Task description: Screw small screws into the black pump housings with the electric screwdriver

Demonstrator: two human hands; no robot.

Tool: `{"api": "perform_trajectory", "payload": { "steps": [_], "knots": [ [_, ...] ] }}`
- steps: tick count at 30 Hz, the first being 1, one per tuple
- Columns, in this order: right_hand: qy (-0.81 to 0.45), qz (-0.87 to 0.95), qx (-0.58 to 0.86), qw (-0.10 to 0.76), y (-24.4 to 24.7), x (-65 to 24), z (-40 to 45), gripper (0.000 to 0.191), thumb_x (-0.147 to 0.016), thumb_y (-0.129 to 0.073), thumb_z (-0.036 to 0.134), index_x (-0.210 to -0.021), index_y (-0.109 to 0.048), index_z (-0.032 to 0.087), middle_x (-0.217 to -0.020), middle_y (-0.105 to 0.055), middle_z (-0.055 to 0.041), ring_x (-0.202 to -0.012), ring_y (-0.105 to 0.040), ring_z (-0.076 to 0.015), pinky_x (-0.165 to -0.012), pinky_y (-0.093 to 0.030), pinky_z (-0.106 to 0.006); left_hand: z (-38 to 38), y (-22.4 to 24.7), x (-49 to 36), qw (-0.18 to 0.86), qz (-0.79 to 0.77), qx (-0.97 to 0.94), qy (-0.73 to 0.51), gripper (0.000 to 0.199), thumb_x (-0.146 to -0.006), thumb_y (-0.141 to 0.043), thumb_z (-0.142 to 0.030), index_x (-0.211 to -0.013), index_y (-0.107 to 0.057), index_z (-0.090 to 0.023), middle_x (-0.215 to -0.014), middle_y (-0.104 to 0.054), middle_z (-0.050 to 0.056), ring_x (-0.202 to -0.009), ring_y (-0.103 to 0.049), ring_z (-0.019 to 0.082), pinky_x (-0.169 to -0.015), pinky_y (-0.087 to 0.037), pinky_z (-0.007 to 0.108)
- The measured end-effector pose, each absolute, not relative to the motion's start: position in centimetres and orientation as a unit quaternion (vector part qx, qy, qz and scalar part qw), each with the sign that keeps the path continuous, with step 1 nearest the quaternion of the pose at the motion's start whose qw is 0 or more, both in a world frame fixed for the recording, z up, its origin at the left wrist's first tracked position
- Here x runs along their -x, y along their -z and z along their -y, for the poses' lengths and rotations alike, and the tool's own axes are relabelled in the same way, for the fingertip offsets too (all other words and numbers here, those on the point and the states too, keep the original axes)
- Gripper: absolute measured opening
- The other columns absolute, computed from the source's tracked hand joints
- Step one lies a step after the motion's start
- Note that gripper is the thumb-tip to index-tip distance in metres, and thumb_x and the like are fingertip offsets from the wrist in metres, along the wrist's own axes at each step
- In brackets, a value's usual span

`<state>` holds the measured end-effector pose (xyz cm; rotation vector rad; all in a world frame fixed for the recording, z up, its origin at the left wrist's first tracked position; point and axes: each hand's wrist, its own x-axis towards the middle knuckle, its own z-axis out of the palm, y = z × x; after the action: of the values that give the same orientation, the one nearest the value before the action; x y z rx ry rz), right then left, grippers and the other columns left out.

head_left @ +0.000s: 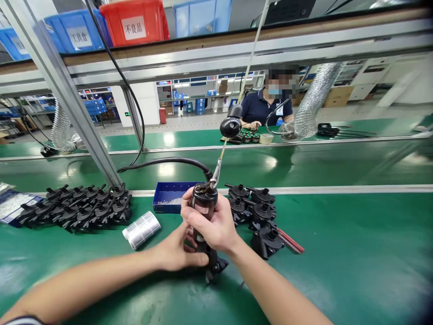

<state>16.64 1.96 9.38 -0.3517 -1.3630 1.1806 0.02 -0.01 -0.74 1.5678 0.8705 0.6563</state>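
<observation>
1. Right hand (218,228): one, wrapped firmly round the barrel of a corded power driver (204,196), held upright above the bench (324,275); pale reddish sticker on the barrel, wording too small to read.
2. Left hand (177,252): one, thumb against a black part (217,269); other fingers partly hidden by the driver, so whether the grip is closed cannot be told.
3. Black part: one, on the green bench, directly below the driver.
4. Label roll (142,229): white, printed in blocks, illegible; lying left of the driver.
5. Blue tray (165,209): holding small shiny pieces; behind the left hand.
6. Matching black parts: rows at left (84,207), a smaller group at right (262,210), red-and-white strip (291,241) beside the latter.
7. Red bin (157,22): overhead shelf, label "不良品".
8. Blue bin (59,29): beside it, label "工具盒".
</observation>
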Motion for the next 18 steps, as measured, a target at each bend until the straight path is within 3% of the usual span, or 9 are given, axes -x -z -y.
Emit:
{"api": "perform_trajectory", "payload": {
  "steps": [2,3,6,11,18],
  "knots": [
    [-0.517,0.592,0.153,0.599,-9.5,-16.9,-2.0,0.025,-0.094,-0.089,0.033,-0.099,-0.069,0.02,-0.075,-0.066,0.0011,-0.061,-0.063,-0.0174,-0.061,-0.052,-0.032,1.5,1.9,-0.5,0.573,-0.33,-0.666,-0.345,0.109,-0.075,-0.108,-0.052,-0.164,-0.054,-0.02,-0.159,-0.066,0.019,-0.145,-0.065,0.043,-0.121,-0.058,0.061],
    [-0.514,0.6,0.155,0.593,-9.6,-17.0,-2.0,0.023,-0.093,-0.089,0.033,-0.097,-0.07,0.02,-0.076,-0.068,-0.0002,-0.062,-0.065,-0.0179,-0.061,-0.054,-0.032,1.9,2.5,-0.7,0.576,-0.316,-0.659,-0.367,0.112,-0.076,-0.108,-0.053,-0.167,-0.051,-0.021,-0.162,-0.063,0.019,-0.15,-0.061,0.044,-0.126,-0.054,0.062],
    [-0.472,0.625,0.171,0.598,-10.2,-17.4,-1.7,0.02,-0.093,-0.091,0.029,-0.092,-0.073,0.019,-0.081,-0.075,-0.0047,-0.066,-0.071,-0.0195,-0.063,-0.058,-0.032,1.6,3.8,-1.0,0.595,-0.299,-0.646,-0.374,0.094,-0.087,-0.101,-0.054,-0.161,-0.055,-0.02,-0.146,-0.071,0.018,-0.137,-0.068,0.041,-0.12,-0.056,0.061],
    [-0.474,0.549,0.123,0.678,-10.7,-17.0,-0.9,0.015,-0.101,-0.087,0.027,-0.101,-0.073,0.023,-0.077,-0.075,-0.0001,-0.066,-0.079,-0.0211,-0.061,-0.064,-0.03,-0.3,3.7,-0.1,0.628,-0.245,-0.658,-0.336,0.081,-0.092,-0.097,-0.052,-0.156,-0.058,-0.02,-0.133,-0.072,0.013,-0.123,-0.071,0.034,-0.114,-0.058,0.054],
    [-0.504,0.572,0.15,0.63,-9.9,-16.5,-1.1,0.016,-0.098,-0.088,0.024,-0.099,-0.073,0.021,-0.075,-0.078,-0.003,-0.063,-0.079,-0.0204,-0.055,-0.062,-0.025,0.2,3.5,-0.2,0.631,-0.244,-0.652,-0.342,0.085,-0.095,-0.094,-0.056,-0.161,-0.054,-0.021,-0.132,-0.072,0.015,-0.139,-0.066,0.041,-0.122,-0.053,0.058]
  ]
}}
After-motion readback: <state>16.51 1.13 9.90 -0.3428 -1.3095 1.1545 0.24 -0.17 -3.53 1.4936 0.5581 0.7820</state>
